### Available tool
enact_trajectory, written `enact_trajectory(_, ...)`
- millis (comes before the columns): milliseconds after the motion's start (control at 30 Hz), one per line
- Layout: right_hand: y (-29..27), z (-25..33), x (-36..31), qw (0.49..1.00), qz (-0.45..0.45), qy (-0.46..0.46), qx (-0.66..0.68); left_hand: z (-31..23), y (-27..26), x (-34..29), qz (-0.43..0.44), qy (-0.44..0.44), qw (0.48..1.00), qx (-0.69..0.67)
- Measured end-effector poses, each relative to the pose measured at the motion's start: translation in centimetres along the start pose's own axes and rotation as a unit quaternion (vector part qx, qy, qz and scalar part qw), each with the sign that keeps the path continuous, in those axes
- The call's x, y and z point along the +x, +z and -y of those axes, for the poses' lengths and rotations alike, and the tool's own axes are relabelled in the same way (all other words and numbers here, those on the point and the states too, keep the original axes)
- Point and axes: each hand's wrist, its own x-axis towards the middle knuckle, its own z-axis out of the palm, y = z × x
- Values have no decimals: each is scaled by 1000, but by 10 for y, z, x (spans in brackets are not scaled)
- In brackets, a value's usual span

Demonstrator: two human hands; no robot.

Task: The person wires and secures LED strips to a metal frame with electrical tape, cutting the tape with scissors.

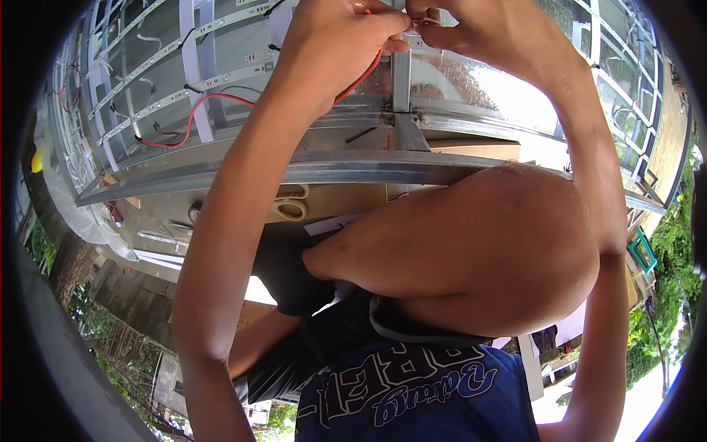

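Observation:
At the top of the view, my left hand and my right hand meet with fingertips almost touching. A thin red wire runs from an LED strip on the left, passes behind my left wrist and comes up to my fingers. My left thumb and fingers are pinched on it. My right thumb and forefinger are closed on a thin wire end; its far side is hidden by my fingers. Behind my hands, LED strips with small white modules are fixed across a metal frame.
My bent knee rises between my forearms, close to the frame's near bar. Below that bar lie cream-coloured loops like scissor handles and cardboard. Clear plastic sheeting hangs at the left. A green frame-shaped object stands at the right.

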Motion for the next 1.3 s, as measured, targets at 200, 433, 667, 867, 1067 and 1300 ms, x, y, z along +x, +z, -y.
enact_trajectory(200,-3,3,2,998,20,56,-25,-3,-3,-7,3,36,999,-38)
enact_trajectory(433,-2,2,-1,996,20,37,-73,1,-2,1,-5,9,999,-34)
enact_trajectory(667,-3,2,-1,994,32,105,-12,-2,-3,-3,-5,55,998,-1)
enact_trajectory(867,1,-10,-5,998,-30,55,9,-1,0,0,-13,140,984,105)
enact_trajectory(1067,1,-14,-5,997,-35,40,50,6,2,-3,-49,336,915,219)
enact_trajectory(1300,-7,-15,-4,997,-19,8,81,5,2,-4,-32,332,913,237)
